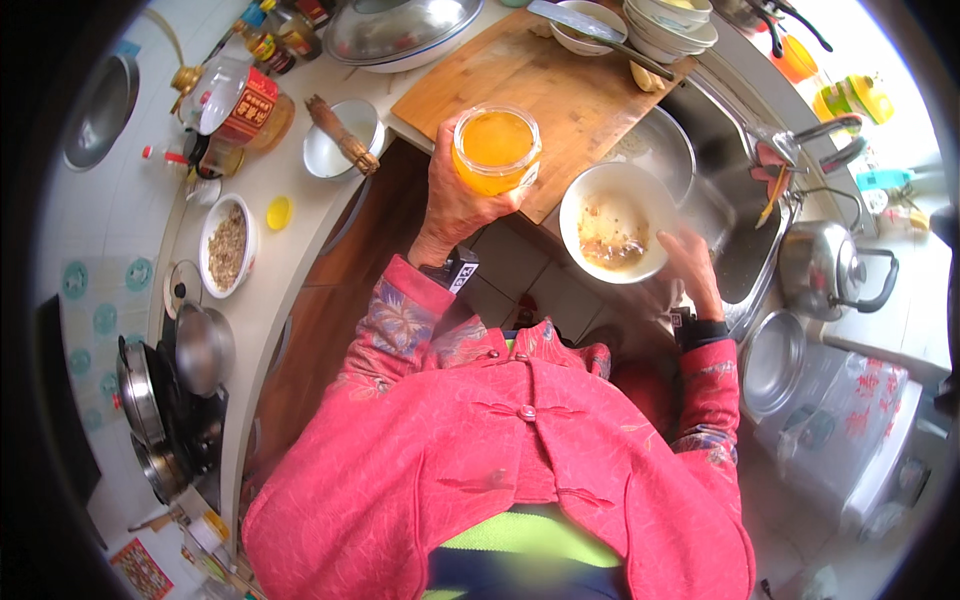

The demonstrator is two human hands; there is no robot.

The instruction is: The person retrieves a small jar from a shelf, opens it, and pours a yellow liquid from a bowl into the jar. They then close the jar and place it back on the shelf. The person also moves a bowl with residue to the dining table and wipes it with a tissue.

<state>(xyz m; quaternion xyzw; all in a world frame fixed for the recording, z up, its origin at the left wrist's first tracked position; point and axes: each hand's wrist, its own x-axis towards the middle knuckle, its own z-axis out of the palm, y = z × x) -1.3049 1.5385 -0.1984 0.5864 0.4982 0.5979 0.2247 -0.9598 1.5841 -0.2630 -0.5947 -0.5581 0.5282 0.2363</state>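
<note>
My left hand (465, 202) is closed around a clear jar of orange-yellow contents (496, 142), its round top facing up, by the front edge of a wooden cutting board (480, 82). On the right, my right hand (686, 259), somewhat blurred, grips the rim of a white bowl (660, 195). The bowl is tilted, and a little brownish liquid with bits lies inside it. Behind the bowl, a round metal basin (679, 139) sits in the steel sink (724, 97).
A white bowl (319, 146) with a bundled brush (341, 135) across it stands on the left counter, near a bowl of chopped food (227, 244) and a yellow lid (279, 213). A cleaver (577, 22) rests over a small bowl; a kettle (817, 270) stands at right.
</note>
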